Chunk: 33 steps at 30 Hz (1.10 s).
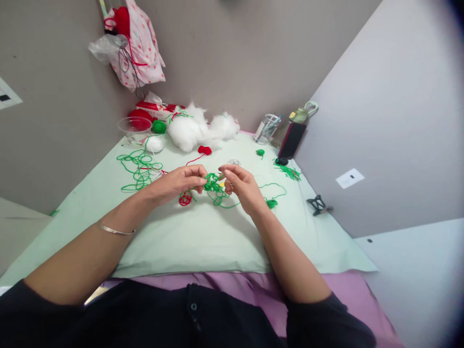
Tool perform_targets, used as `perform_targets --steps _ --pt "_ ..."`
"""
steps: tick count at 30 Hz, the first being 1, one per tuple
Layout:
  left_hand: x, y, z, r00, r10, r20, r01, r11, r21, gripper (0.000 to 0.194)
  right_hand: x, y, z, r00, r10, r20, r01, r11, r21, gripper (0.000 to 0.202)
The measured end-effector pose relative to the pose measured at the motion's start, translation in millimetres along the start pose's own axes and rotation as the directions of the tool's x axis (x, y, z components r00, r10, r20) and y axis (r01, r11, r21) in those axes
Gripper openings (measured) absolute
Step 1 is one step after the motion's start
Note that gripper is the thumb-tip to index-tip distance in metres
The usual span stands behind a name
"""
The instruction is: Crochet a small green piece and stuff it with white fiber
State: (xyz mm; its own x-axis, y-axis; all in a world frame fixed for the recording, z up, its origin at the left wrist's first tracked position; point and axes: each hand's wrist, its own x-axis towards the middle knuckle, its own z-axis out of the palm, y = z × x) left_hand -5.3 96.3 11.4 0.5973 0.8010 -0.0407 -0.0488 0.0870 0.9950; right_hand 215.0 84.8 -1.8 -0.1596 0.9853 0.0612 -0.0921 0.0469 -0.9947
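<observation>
A tangled bunch of green yarn (213,182) is held up between my two hands, over the pale green cloth. My left hand (183,181) pinches its left side between thumb and fingers. On the other side, my right hand (241,186) has thumb and forefinger closed on a strand of the same yarn. Loose green loops hang below the bunch, and one strand trails right to a small green yarn bundle (271,203). A coil of red yarn (185,198) lies just below my left hand. Some fingertips are hidden behind the yarn.
Loose green yarn (136,169) spreads at the left. Behind it stand a clear plastic tub (135,126), a white yarn ball (154,144) and white stuffing (188,128). On the right are a clear cup (267,129), a phone (292,140) and a black stand (319,205).
</observation>
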Motion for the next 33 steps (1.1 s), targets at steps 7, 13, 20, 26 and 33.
perform_targets --steps 7,13,20,26,33 --pt "4 1 3.4 0.995 0.005 -0.101 -0.027 0.974 -0.225 0.016 -2 1 -1 0.996 -0.029 0.089 0.042 0.989 -0.142 0.050" --pt "6 -2 2.7 0.983 0.057 -0.177 -0.092 0.976 -0.198 0.025 -3 5 5 0.966 0.045 0.255 0.008 0.979 -0.204 0.028" --pt "6 -12 7.1 0.997 0.031 -0.068 -0.011 0.959 0.282 0.031 -3 2 6 0.991 -0.007 0.132 0.031 0.982 -0.184 0.020" --pt "8 -13 2.8 0.999 -0.041 -0.026 0.048 0.948 0.314 0.032 2 11 8 0.993 -0.109 -0.051 0.094 0.965 -0.243 0.015" --pt "3 -3 4.5 1.000 -0.003 -0.006 0.005 0.941 0.338 0.029 1 5 3 0.993 -0.014 0.120 0.025 0.995 -0.097 0.020"
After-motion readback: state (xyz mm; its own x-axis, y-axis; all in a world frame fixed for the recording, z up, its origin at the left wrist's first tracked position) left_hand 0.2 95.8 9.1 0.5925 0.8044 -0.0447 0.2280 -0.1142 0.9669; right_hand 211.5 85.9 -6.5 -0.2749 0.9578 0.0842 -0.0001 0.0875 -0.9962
